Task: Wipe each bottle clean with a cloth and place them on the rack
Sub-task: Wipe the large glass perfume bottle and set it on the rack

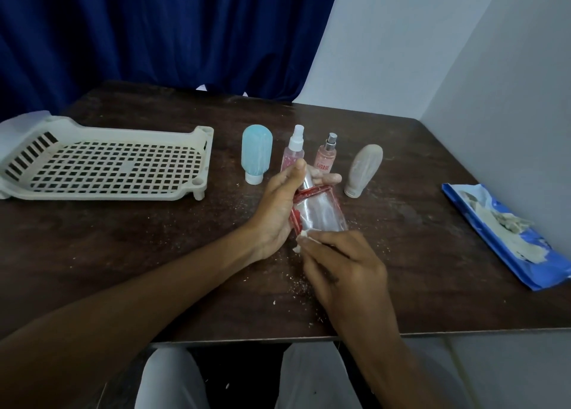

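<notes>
**Surroundings of the Work Area**

A dark brown wooden bench point(154, 254) is seen, its surface scuffed and strewn with small white specks point(296, 282) near the front edge. A deep blue curtain point(154, 31) is hung behind it, and a plain white wall point(401, 37) adjoins on the right. A blue packet point(547, 260), topped with a pale crumpled mass, is laid at the bench's right edge.

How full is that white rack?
Empty. The rack shows only its bare perforated floor; nothing lies in it.
</notes>
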Motion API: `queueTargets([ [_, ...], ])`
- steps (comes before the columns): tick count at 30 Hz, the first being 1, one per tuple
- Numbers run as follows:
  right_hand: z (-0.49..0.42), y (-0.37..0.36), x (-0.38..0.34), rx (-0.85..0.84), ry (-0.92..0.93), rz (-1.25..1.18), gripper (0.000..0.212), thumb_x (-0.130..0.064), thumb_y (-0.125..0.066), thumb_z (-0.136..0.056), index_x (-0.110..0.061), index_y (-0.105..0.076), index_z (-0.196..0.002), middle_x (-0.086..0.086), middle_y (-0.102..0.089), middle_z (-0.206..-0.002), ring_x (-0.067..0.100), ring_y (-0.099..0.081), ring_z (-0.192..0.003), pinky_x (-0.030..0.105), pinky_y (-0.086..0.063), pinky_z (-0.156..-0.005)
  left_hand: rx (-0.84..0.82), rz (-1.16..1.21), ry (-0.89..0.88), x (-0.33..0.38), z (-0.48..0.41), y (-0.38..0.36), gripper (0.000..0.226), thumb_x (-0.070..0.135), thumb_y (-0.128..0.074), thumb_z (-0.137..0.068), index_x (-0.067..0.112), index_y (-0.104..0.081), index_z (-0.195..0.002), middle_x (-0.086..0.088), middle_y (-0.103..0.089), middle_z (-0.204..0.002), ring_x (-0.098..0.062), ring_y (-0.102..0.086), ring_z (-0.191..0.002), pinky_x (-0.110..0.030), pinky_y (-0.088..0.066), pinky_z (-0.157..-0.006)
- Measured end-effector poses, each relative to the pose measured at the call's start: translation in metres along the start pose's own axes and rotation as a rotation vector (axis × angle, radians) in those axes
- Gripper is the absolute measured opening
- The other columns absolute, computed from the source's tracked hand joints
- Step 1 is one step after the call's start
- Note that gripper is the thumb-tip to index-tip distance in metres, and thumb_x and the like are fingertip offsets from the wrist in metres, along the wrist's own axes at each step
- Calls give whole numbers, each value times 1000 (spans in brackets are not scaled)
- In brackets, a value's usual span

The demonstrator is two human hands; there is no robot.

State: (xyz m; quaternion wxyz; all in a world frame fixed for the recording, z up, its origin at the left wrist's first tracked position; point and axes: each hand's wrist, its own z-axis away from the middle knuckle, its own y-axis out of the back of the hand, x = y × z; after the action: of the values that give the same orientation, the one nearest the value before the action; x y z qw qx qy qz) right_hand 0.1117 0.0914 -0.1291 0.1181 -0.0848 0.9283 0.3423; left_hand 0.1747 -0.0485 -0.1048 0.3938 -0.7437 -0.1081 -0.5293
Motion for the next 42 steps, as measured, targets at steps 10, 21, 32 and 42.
queueTargets([
  [10,2,-2,11,80,-28,-252,21,-4,-80,-80,-8,-78,-101,2,-73,-101,11,-67,-93,25,-55,-85,-78,162,84,4,-12,-10,44,32,-44,-99,0,-58,-126,-19,-57,-141,-25,-54,-133,-40,-33,-118],
  [21,2,-5,13,43,-30,-185,22,-8,-75,-85,-9,-76,-107,3,-70,-106,17,-65,-97,28,-54,-86,-94,361,202,2,-21,-8,42,31,-41,-103,2,-67,-86,-24,-63,-131,-32,-59,-126,-42,-41,-111],
  [32,8,2,10,-31,-56,-63,17,-13,-70,-88,-10,-78,-103,3,-68,-108,16,-61,-97,16,-48,-89,-31,321,226,-3,-25,-2,47,31,-37,-105,-5,-55,-130,-21,-65,-129,-27,-62,-123,-34,-48,-106],
  [42,2,8,5,-38,-148,-37,18,-9,-76,-84,-11,-78,-101,0,-67,-105,16,-64,-94,19,-52,-82,-36,259,225,-5,-29,0,44,31,-40,-104,-4,-58,-124,-21,-66,-126,-27,-64,-120,-32,-51,-103],
])
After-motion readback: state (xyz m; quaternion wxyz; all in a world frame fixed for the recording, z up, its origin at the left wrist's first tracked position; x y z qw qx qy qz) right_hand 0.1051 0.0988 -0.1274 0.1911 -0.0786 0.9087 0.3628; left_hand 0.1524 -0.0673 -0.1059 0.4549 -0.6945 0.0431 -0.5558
